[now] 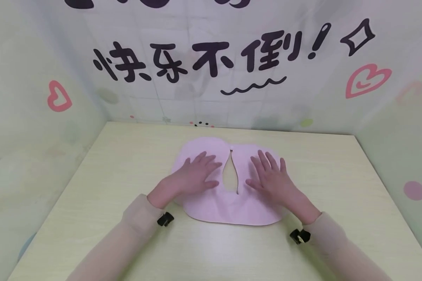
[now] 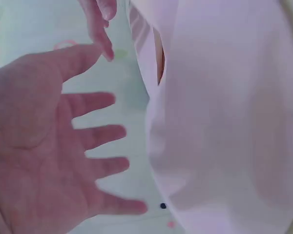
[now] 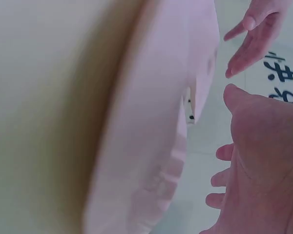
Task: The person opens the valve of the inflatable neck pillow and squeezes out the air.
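Note:
A pale pink, bib-like cloth piece (image 1: 232, 210) lies spread on the table, with rounded sides and a teardrop-shaped opening in its middle. Its two upper edges meet above that opening. Over the left half is my left hand (image 1: 197, 175), fingers spread and straight. My right hand (image 1: 272, 177) is over the right half, its fingers also extended. Both wrist views show a gap between the palms and the pink cloth (image 2: 224, 122), and neither hand holds anything. In the right wrist view, the cloth (image 3: 141, 126) looks raised in soft folds.
The pale wooden table (image 1: 102, 203) runs up to a printed white curtain (image 1: 183, 105) with dark lettering and hearts at the back and sides. Small black clips (image 1: 165, 219) sit by the cuffs of both light sleeves (image 1: 140, 216).

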Demonstrator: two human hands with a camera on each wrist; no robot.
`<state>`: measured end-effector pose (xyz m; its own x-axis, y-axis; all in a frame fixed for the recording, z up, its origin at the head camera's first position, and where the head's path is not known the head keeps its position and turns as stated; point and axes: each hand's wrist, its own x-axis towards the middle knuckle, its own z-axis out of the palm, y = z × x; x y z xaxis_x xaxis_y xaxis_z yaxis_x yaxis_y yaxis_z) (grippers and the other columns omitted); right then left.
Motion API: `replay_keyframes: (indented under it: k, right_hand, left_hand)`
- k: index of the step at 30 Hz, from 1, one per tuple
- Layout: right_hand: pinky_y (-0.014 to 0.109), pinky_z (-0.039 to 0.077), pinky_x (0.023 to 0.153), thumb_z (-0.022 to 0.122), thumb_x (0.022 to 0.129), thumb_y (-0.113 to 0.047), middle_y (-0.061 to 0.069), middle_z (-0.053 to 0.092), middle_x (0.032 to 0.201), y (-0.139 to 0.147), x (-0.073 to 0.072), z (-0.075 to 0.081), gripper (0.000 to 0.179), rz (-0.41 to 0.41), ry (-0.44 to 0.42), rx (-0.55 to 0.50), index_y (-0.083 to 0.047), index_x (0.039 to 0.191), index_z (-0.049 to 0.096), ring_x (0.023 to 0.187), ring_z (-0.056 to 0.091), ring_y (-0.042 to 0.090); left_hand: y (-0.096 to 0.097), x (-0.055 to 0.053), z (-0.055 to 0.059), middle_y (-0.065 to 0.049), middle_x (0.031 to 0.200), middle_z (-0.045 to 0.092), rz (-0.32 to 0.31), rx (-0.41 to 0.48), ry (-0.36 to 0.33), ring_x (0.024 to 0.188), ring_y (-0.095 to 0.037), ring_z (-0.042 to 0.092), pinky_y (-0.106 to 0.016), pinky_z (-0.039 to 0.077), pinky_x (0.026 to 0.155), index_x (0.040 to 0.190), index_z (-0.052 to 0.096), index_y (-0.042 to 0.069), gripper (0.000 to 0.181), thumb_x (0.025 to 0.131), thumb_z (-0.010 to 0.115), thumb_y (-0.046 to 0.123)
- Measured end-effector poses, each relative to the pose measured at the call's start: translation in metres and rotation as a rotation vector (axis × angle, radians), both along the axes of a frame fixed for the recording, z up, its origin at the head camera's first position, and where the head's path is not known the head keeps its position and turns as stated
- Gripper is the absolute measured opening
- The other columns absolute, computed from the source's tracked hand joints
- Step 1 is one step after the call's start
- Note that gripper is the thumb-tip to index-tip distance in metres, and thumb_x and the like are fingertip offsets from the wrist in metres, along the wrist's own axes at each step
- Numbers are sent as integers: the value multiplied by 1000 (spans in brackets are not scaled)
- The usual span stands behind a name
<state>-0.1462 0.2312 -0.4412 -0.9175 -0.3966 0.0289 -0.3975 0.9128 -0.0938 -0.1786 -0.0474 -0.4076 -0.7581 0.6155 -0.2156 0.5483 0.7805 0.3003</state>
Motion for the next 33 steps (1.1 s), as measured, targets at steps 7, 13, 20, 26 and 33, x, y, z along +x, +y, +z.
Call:
replay_keyframes:
  k: [7,13,20,26,33]
  right_hand:
    - [75,16,113,51,106,-47,29,21,165,-5,-42,-1,74,-56,-25,-38,1,158,30,150,18,49]
    - [74,13,114,47,108,-47,28,18,166,-10,-59,-13,73,-71,-94,-47,-1,161,26,151,16,49]
    - [72,11,116,47,108,-46,25,11,168,-10,-62,-23,71,-49,-184,-65,-8,164,22,152,11,48]
    - [73,10,115,43,109,-46,25,12,168,-8,-63,-30,69,-39,-203,-33,-8,163,26,152,11,49]
    - [74,11,115,43,108,-48,25,13,168,-6,-65,-34,70,-42,-204,-32,-8,163,26,152,12,49]
  left_hand:
    - [16,-42,-21,-14,163,35,141,-5,203,151,-43,23,-74,20,112,156,44,15,57,106,54,41]
    - [27,-59,-31,-15,159,41,168,-28,260,148,-43,29,-72,28,110,153,49,13,54,106,53,40]
    - [26,-66,-49,-14,159,40,192,-61,194,148,-41,31,-69,29,111,156,45,13,56,108,44,43]
    - [24,-67,-52,-15,160,39,174,-65,184,147,-42,31,-70,29,110,157,42,13,60,108,43,47]
    - [25,-67,-51,-15,160,38,168,-74,176,147,-41,32,-70,30,110,158,42,14,60,108,42,47]
